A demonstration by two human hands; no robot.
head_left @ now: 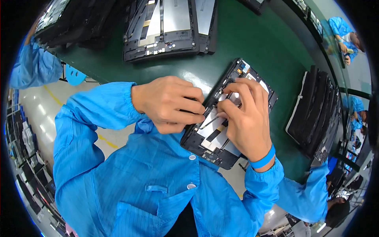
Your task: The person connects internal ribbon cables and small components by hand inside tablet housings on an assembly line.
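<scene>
An opened tablet [211, 139], its black frame, silvery plate, flat cables and small circuit parts exposed, lies tilted at the near edge of the green table. My left hand [169, 104] is closed at its left long edge, fingers curled against the rim and fingertips partly hidden. Over the tablet's interior, my right hand [248, 118], with a blue wristband [263, 158] on the wrist, has thumb and fingers bent together in a pinch near the upper middle. What sits between those fingers cannot be made out.
Opened tablets [162, 47] lie stacked at the far side of the green table [252, 39]. Dark panels or tablets [316, 114] stand in a row on the right, with more dark units [79, 27] far left. Blue-sleeved people [37, 65] are at both sides.
</scene>
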